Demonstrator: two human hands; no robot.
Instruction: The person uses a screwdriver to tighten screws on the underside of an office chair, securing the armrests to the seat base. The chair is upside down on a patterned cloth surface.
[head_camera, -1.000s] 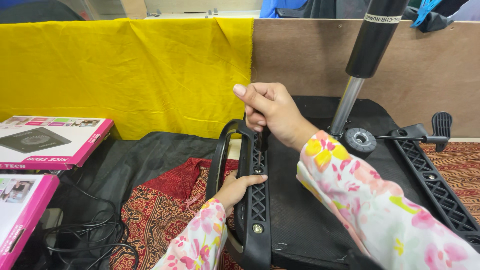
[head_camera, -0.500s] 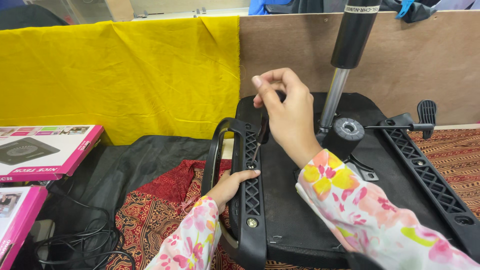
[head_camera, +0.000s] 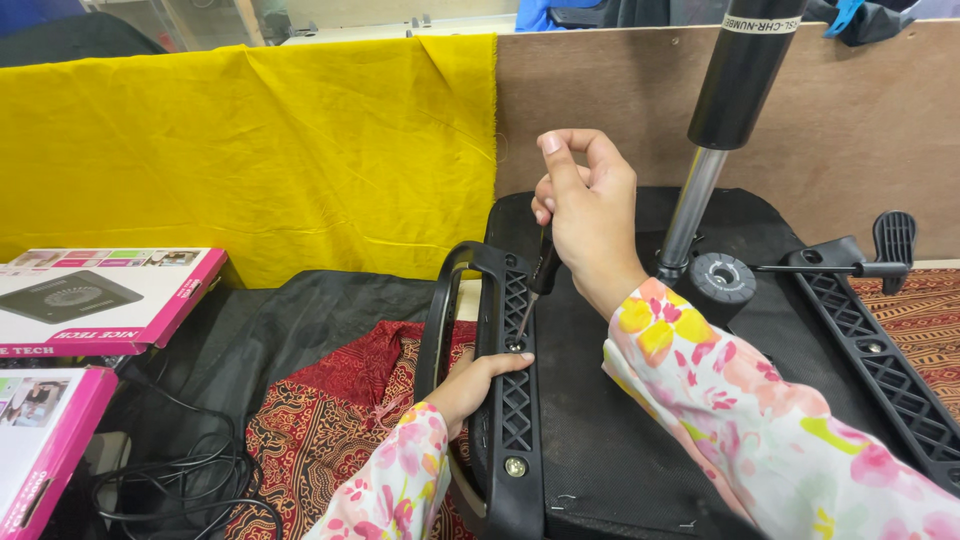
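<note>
Right hand (head_camera: 590, 205) is up at twelve o'clock of the frame's centre, fingers curled tight around the handle of a screwdriver (head_camera: 537, 285), whose thin shaft slants down toward seven o'clock. The tip lands on a screw spot in the lattice bracket of the black armrest (head_camera: 505, 380), right beside the left thumb. Left hand (head_camera: 478, 382) comes in from six o'clock, wrapped around the armrest bar, thumb laid flat across the top of the bracket, fingers tucked behind and out of sight. The armrest lies along the nine o'clock edge of the upturned chair seat (head_camera: 620, 420), black fabric underside facing up. A silver bolt (head_camera: 514, 467) sits lower in that same bracket, toward six o'clock of the screwdriver tip. At two o'clock of the right hand the gas lift cylinder (head_camera: 715, 130) stands upright from the seat's middle. Over at three o'clock, a second armrest bracket (head_camera: 880, 350) runs along the seat's far edge. A yellow cloth (head_camera: 250, 150) hangs at ten o'clock, pink boxes (head_camera: 100, 300) lie at nine o'clock, and black cables (head_camera: 190, 480) coil at seven o'clock
</note>
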